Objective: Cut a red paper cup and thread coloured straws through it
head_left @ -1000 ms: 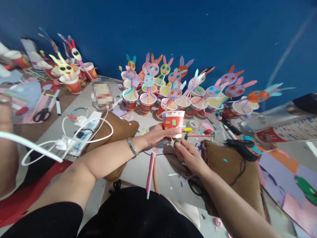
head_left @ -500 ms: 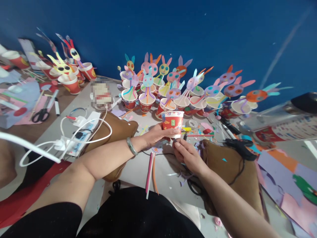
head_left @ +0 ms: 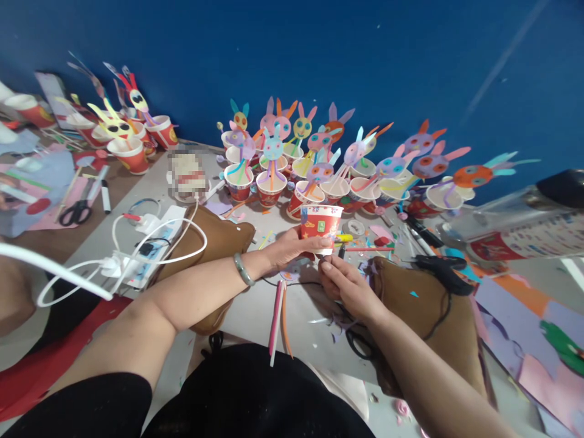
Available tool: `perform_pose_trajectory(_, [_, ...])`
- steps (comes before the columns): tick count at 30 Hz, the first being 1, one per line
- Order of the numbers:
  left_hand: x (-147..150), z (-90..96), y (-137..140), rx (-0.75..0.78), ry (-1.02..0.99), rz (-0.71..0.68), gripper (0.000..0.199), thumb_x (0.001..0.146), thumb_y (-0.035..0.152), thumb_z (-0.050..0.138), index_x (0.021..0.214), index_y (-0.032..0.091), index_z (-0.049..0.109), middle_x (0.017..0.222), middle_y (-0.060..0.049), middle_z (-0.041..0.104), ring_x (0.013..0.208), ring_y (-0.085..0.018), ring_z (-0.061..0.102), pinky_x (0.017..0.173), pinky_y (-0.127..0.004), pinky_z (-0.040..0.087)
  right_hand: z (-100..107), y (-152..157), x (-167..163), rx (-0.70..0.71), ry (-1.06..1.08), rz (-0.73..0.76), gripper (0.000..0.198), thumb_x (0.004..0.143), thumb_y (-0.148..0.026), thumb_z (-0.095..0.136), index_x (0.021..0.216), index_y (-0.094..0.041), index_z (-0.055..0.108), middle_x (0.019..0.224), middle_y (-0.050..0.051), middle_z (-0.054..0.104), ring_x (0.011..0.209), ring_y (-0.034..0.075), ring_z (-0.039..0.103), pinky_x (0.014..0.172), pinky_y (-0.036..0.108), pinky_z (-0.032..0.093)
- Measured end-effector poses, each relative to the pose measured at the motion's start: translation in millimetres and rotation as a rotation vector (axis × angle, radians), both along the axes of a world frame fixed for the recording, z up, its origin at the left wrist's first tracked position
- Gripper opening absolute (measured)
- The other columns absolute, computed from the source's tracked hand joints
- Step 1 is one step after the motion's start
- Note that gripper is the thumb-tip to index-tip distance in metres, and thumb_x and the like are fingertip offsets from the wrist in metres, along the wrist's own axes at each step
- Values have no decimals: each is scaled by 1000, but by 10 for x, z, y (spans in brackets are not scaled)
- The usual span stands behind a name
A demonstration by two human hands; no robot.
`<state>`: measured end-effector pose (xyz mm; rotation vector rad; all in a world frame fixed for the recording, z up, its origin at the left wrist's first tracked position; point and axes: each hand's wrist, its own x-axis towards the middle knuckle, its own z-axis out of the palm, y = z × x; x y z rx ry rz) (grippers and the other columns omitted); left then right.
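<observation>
One held cup (head_left: 314,228), paper rabbits (head_left: 274,148) in cups (head_left: 271,198)

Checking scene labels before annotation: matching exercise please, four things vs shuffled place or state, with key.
Things:
1. red paper cup
2. bracelet
3. power strip
4. orange strip

Places or states:
A. has white plugs in it
B. beside a pink strip
C. held in the left hand
D. worn on the left arm

Pairs: 1-C, 2-D, 3-A, 4-B
</observation>
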<state>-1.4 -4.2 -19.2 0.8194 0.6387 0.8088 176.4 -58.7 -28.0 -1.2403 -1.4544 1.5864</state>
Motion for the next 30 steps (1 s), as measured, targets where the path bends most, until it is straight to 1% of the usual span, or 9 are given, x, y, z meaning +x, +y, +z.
perform_pose_trajectory(3, [4, 18, 1, -18, 28, 6, 59, 63, 53, 91, 100, 13, 68, 95, -8, 72, 88, -16, 66, 81, -29, 49, -8, -2, 5, 17, -16, -6, 47, 91, -67, 61, 77, -24, 46, 52, -8, 35, 45, 9, 25, 42, 25, 17])
perform_pose_trajectory(6, [3, 33, -1, -23, 22, 6, 59, 61, 53, 92, 98, 13, 68, 96, -8, 72, 89, -15, 66, 82, -29, 49, -8, -3, 7, -4, -4, 2, 48, 92, -67, 59, 77, -24, 45, 53, -8, 35, 45, 8, 24, 42, 25, 17])
perform_pose_trajectory(10, [1, 32, -3, -24, 29, 5, 58, 64, 52, 90, 100, 12, 69, 99, -8, 71, 88, -14, 66, 80, -28, 48, -5, -4, 7, 61, -80, -13, 48, 91, -68, 59, 78, -24, 48, 54, -8, 37, 46, 9, 27, 43, 25, 19])
perform_pose_trajectory(13, [4, 10, 1, -14, 14, 3, 57, 65, 51, 90, 101, 12, 69, 99, -8, 71, 88, -14, 66, 80, -28, 48, -4, -6, 6, 55, -77, 8, 48, 93, -69, 56, 78, -24, 46, 53, -8, 36, 46, 9, 27, 43, 25, 20])
perform_pose_trajectory(18, [5, -34, 11, 6, 13, 2, 54, 68, 50, 88, 103, 14, 69, 99, -6, 70, 85, -12, 63, 75, -26, 46, 2, 4, 12, 120, -138, -4, 47, 94, -68, 54, 79, -24, 46, 53, -9, 36, 45, 10, 28, 44, 26, 23])
perform_pose_trajectory(20, [3, -32, 11, 10, 16, 21, 53, 68, 50, 88, 103, 15, 69, 97, -5, 70, 81, -10, 61, 74, -25, 45, 18, 16, 16, 167, -189, -13, 45, 96, -66, 51, 79, -25, 46, 53, -8, 38, 46, 10, 30, 45, 26, 25])
perform_pose_trajectory(24, [6, -2, 11, -13, 28, 74, 52, 64, 49, 90, 98, 16, 69, 90, -1, 68, 74, -8, 57, 71, -24, 43, 75, 29, 19, 334, -376, -63, 35, 99, -53, 49, 78, -24, 48, 57, -5, 44, 51, 13, 39, 51, 27, 33])
perform_pose_trajectory(27, [10, 1, 19, -11, 22, 77, 52, 63, 48, 91, 97, 15, 70, 91, -2, 68, 75, -8, 57, 71, -23, 44, 99, 17, 22, 455, -531, -89, 29, 97, -46, 48, 80, -23, 51, 60, -2, 50, 55, 15, 47, 55, 28, 37])
perform_pose_trajectory(30, [13, -20, 30, -16, 14, 61, 53, 65, 50, 89, 101, 15, 71, 95, -3, 69, 78, -8, 59, 71, -23, 44, 84, 2, 41, 526, -680, -113, 27, 96, -46, 46, 83, -23, 52, 58, -1, 54, 52, 17, 52, 55, 29, 38])
